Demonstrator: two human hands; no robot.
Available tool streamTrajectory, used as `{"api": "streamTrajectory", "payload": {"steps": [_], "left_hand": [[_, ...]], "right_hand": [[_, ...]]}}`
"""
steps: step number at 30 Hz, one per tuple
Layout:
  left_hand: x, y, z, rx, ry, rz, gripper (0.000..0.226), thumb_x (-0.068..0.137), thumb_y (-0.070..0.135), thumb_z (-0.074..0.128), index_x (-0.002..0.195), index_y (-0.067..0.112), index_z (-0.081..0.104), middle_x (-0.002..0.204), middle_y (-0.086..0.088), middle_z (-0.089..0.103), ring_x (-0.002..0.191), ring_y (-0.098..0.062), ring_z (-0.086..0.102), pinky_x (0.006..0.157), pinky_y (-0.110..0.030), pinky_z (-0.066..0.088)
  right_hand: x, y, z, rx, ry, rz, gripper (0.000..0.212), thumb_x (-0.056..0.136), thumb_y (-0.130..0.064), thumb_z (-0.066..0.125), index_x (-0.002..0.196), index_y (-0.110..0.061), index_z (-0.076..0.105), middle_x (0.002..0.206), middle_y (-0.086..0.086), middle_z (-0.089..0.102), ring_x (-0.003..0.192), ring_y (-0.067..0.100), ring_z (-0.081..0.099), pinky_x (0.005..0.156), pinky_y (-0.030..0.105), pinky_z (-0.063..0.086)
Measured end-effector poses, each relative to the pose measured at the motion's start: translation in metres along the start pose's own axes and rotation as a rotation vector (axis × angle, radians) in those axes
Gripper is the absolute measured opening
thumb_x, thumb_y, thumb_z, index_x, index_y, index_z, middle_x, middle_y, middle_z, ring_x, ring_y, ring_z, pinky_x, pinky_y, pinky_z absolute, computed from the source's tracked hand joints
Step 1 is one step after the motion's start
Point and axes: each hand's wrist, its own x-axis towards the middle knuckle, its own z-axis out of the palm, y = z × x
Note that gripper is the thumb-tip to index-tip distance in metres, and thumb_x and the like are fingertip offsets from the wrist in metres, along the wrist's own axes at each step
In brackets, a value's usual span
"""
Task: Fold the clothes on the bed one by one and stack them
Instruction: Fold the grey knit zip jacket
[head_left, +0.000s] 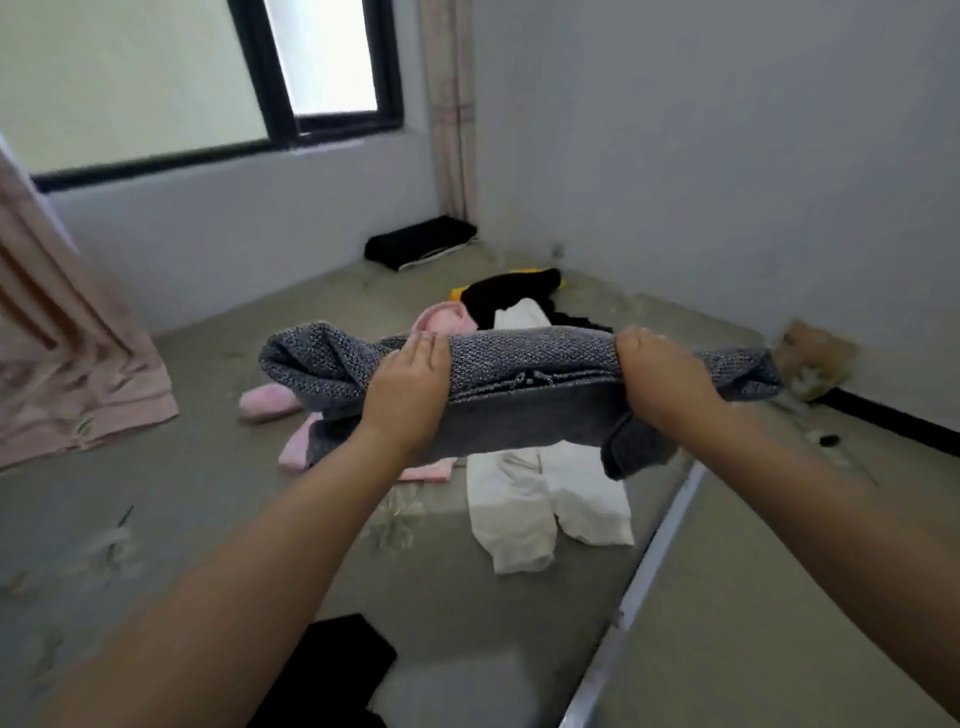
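I saw L hand (410, 384) & R hand (657, 371) both gripping the grey knit garment (524, 387), held up over the bed (156, 519). Beneath lay white trousers (540, 499), pink clothes (270, 401); black folded item (421, 241) sat by the wall.

grey knit garment (519, 384) bunched, lifted above bed (182, 509), loose clothes (540, 499) beneath

Home bedroom: bed (218, 519) with floral sheet, loose clothes (545, 499) strewn on it, pink curtains (67, 364), dark-framed window (322, 67), plain walls.
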Motion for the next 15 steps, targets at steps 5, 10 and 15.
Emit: {"api": "streamTrajectory", "payload": {"steps": [5, 10, 15], "left_hand": [[0.093, 0.081, -0.06, -0.046, 0.01, 0.118, 0.054, 0.094, -0.002, 0.03, 0.144, -0.006, 0.011, 0.15, -0.026, 0.017, 0.138, -0.035, 0.025, 0.108, -0.043, 0.03], [0.159, 0.179, -0.096, -0.027, 0.079, 0.294, 0.057, 0.097, 0.001, 0.029, 0.146, 0.001, 0.0, 0.155, -0.017, 0.008, 0.143, -0.027, 0.012, 0.113, -0.036, 0.019], [0.218, 0.289, -0.123, -0.024, 0.074, 0.424, 0.061, 0.096, -0.001, 0.03, 0.147, 0.003, -0.005, 0.156, -0.013, 0.002, 0.144, -0.023, 0.007, 0.114, -0.034, 0.016]], "right_hand": [[-0.028, 0.101, -0.053, -0.085, 0.093, 0.262, 0.032, 0.091, 0.001, 0.036, 0.122, 0.001, 0.042, 0.125, 0.018, 0.048, 0.117, 0.031, 0.045, 0.092, 0.038, 0.037], [-0.067, 0.201, -0.076, -0.125, 0.1, 0.471, 0.039, 0.089, 0.004, 0.04, 0.128, 0.001, 0.039, 0.131, 0.017, 0.045, 0.121, 0.03, 0.043, 0.097, 0.035, 0.036], [-0.104, 0.308, -0.069, -0.15, 0.087, 0.591, 0.038, 0.09, 0.004, 0.036, 0.127, -0.002, 0.039, 0.129, 0.016, 0.046, 0.119, 0.026, 0.044, 0.096, 0.032, 0.036]]}}
